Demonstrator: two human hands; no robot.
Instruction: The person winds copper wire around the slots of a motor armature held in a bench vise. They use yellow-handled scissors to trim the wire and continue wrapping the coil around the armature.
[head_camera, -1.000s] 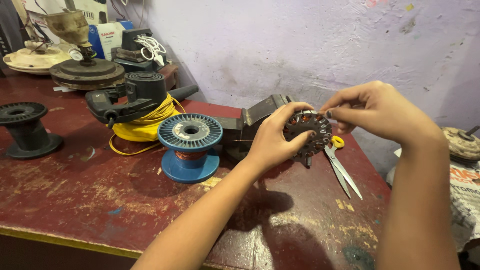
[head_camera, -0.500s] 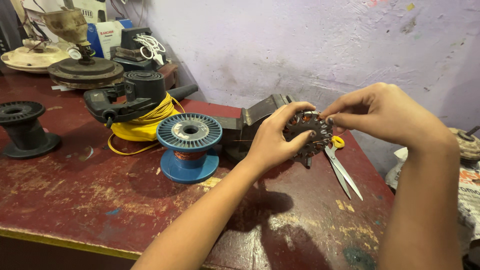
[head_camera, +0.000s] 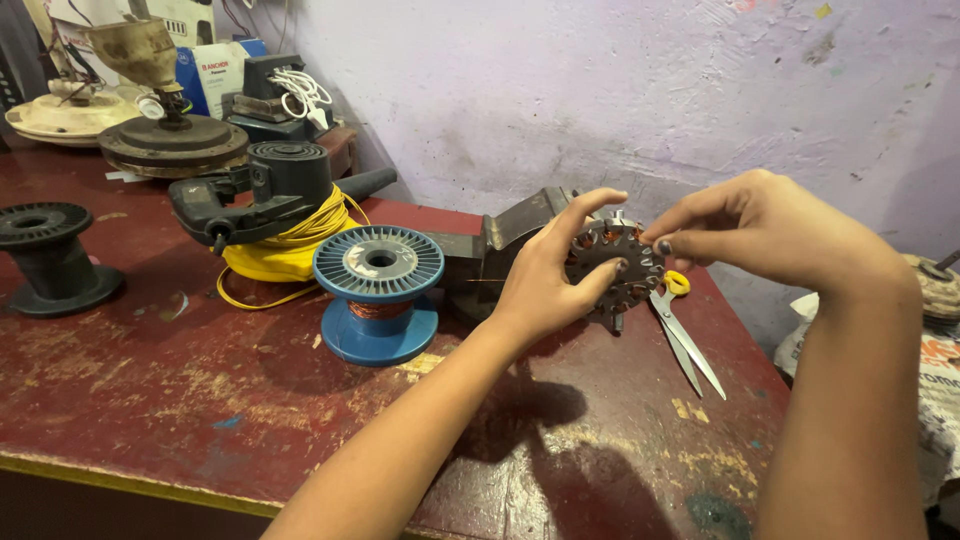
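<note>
Currently our left hand (head_camera: 545, 285) grips the slotted metal stator disc (head_camera: 615, 265) and our right hand (head_camera: 765, 230) pinches its rim, held above the red table (head_camera: 150, 400) (scissors (head_camera: 685, 335) just beneath, blue wire spool (head_camera: 378, 290) leftward).

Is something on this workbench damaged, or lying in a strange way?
The red table is badly worn, its paint scraped off in patches. The scissors lie open beside the hands. Nothing looks spilled or broken.
</note>
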